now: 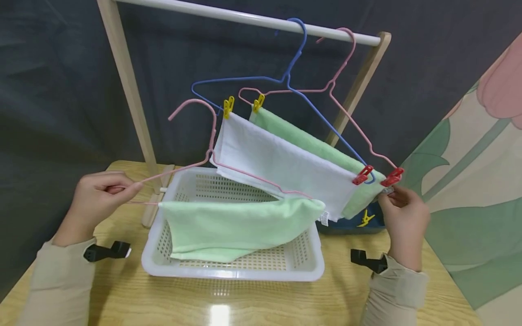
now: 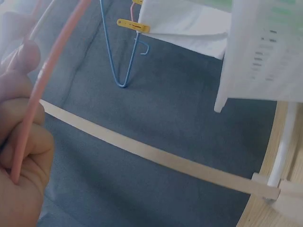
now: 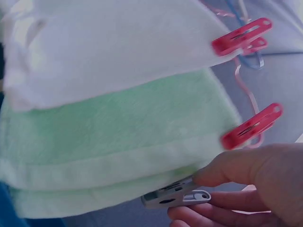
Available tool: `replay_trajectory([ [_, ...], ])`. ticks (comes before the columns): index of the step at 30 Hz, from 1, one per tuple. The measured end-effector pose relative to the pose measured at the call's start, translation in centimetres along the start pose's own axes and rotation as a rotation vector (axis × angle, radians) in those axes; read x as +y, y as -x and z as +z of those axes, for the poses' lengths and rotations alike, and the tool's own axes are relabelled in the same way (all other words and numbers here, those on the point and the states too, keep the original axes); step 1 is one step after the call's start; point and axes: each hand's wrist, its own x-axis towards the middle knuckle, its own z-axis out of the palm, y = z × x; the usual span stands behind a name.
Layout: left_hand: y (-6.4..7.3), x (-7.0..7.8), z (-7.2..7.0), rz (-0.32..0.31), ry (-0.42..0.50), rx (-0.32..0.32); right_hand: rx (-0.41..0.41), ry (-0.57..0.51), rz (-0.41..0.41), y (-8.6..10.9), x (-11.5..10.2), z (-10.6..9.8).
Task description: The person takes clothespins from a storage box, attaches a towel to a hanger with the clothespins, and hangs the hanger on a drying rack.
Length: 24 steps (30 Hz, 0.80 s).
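Two hands work over a wood table. The left hand has its fingers curled around a pink hanger. A green towel hangs over its bottom bar, above the white basket. The right hand pinches a gray clip by the low edge of the back towel, also green; I cannot tell if the clip bites it. Beside that towel hangs a white towel on a blue hanger.

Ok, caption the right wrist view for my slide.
Right hand pinches a gray clothespin at the edge of a green towel, below two red clothespins.
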Motion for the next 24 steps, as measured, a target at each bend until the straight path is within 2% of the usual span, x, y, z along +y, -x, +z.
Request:
replay_trajectory([
  [5,0.2,0.3,0.2,-0.048,0.102,0.043,0.035,-0.02,0.002,0.5,-0.7,-0.7],
  [7,0.2,0.3,0.5,-0.052,0.167,0.046,0.049,-0.041,-0.006,0.8,-0.9,-1.0],
  [10,0.2,0.4,0.7,-0.044,0.2,0.039,0.068,-0.091,-0.002,1.3,-1.2,-1.6],
  [17,0.0,1.2,0.3,-0.015,0.071,0.066,0.09,-0.18,-0.053,2.3,-2.1,-2.5],
  [24,-0.2,1.7,0.1,0.019,0.063,0.134,0.121,-0.288,-0.187,3.2,-2.8,-2.9],
])
